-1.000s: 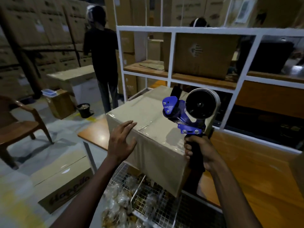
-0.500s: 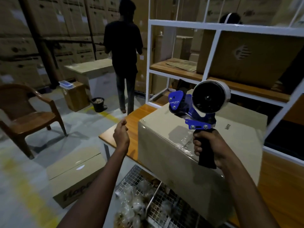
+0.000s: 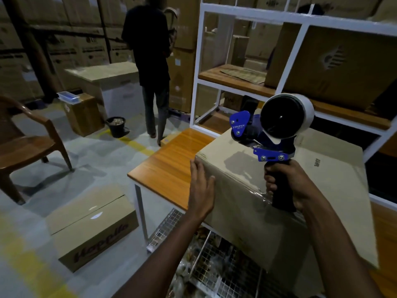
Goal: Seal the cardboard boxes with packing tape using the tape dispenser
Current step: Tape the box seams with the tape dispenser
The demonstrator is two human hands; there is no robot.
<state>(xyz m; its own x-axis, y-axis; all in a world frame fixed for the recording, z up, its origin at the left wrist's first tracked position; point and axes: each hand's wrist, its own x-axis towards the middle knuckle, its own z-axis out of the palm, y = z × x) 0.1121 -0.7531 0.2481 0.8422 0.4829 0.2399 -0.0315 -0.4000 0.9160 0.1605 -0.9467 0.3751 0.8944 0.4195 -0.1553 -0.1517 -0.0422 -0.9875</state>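
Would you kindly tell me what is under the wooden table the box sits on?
A wire mesh basket with what look like clear packets inside shows below the table edge; the cardboard box and the table hide everything further back.

Left hand (image 3: 200, 190) flat against cardboard box (image 3: 242, 175); right hand (image 3: 294, 183) grips tape dispenser (image 3: 270, 130).

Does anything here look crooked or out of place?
The box sits askew on the table, its near part hanging past the edge over a wire basket. The tape by the right hand looks crinkled.
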